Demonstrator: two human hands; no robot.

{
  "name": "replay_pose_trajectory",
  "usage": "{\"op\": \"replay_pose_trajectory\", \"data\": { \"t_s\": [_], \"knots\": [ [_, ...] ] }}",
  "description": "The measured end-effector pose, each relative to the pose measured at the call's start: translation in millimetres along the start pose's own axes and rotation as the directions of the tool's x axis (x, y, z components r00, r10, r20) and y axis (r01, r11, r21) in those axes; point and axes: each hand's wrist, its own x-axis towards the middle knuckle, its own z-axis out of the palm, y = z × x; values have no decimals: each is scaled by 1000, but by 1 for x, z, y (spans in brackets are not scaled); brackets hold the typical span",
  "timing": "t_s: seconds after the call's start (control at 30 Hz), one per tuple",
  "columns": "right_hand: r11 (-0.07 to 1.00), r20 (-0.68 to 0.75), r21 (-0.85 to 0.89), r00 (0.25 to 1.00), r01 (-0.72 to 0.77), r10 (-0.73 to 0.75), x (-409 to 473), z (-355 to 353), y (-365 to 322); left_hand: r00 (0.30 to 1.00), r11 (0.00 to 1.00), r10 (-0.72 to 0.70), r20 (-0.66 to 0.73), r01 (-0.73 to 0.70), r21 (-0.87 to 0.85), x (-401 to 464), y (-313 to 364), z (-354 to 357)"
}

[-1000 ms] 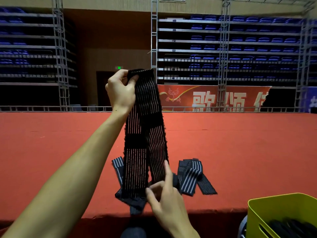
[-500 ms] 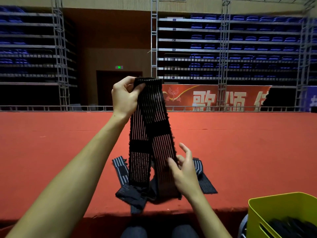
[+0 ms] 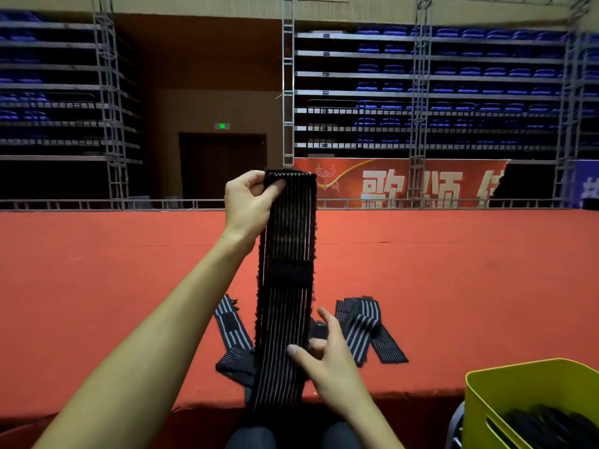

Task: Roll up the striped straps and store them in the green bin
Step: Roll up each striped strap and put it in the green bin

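Overhead, left hand and right hand both pinching striped strap; banner lettering "歌颂".

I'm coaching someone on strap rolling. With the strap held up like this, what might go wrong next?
The left hand only pinches the held strap's top corner, so it might slip. Its hanging end could snag the loose straps on the red stage. The right hand grips one edge, so the roll may start crooked.

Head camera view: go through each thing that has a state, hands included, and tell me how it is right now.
Black striped elastic strap: unrolled, hanging upright between both hands.
Left hand: pinches the strap's top end.
Right hand: grips its lower part.
Loose striped straps on the red carpet: lying unrolled.
Yellow-green plastic bin: open, dark straps inside.
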Motion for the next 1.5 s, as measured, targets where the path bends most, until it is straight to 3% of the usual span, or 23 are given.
{"op": "replay_pose_trajectory", "data": {
  "t_s": [0.1, 0.2, 0.3, 0.4, 0.57, 0.73, 0.87, 1.17, 1.33, 1.5],
  "knots": [
    [965, -11, -262, 999, -33, 31, 5, -17, -7, 995, 994, -56, 86, 63, -85, -9, 8, -2],
    [917, -134, -399, 987, 28, -88, 8, -45, -23, 982, 985, -95, 163, 116, -130, -19, 14, -6],
    [947, -301, -246, 913, 205, -276, 9, -66, -63, 969, 984, -91, 230, 123, -129, -35, 17, -4],
    [897, -410, -120, 801, 426, -436, 12, -78, -113, 957, 982, -64, 283, 111, -152, -53, 22, 3],
    [827, -518, -73, 687, 557, -509, 25, -80, -147, 940, 970, -43, 337, 120, -211, -76, 23, 17],
    [853, -572, 37, 711, 520, -409, 28, -81, -142, 943, 961, -46, 331, 133, -244, -90, 19, 20],
    [836, -543, 238, 781, 495, -308, 24, -77, -139, 952, 950, -72, 299, 157, -270, -101, 16, 22],
    [757, -445, 244, 764, 606, -468, 16, -67, -132, 990, 975, -53, 133, 80, -207, -93, 15, 29],
    [720, -471, 251, 732, 647, -493, 7, -74, -137, 989, 975, -144, -25, 138, -172, -73, 1, 21],
    [738, -446, 292, 769, 609, -458, 11, -69, -140, 991, 979, -84, 105, 101, -178, -80, 8, 35]
  ]
}}
